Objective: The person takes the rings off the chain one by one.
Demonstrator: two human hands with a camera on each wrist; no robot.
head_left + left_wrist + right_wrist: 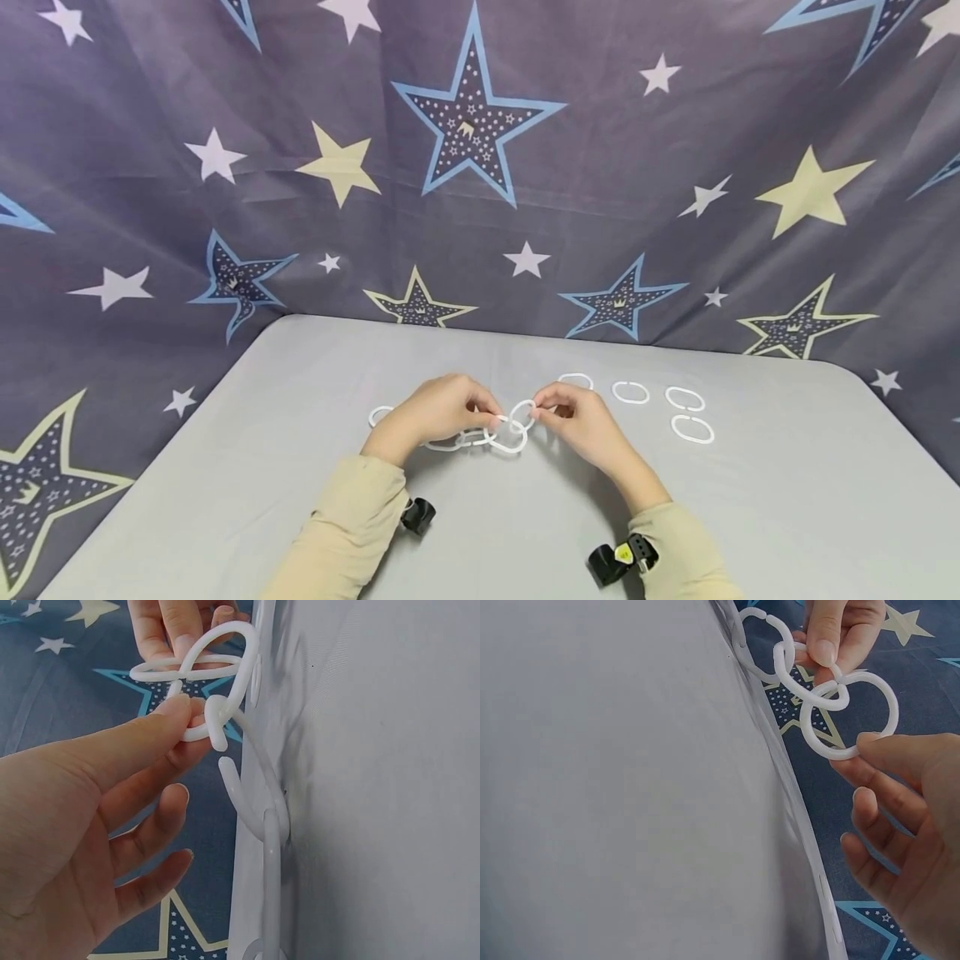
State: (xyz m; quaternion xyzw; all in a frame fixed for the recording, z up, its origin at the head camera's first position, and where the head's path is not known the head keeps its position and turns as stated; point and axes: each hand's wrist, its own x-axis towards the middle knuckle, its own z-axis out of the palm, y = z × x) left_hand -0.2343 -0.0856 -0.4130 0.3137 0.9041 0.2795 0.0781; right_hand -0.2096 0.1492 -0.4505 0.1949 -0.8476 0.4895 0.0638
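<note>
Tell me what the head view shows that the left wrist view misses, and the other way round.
Only the head view shows the beige sleeves and black wrist cameras. Only the left wrist view shows the palm of the left hand and, plainly, its outer two fingers. Both show the right hand, the joined white links both hands hold, the gray table and starry backdrop.
</note>
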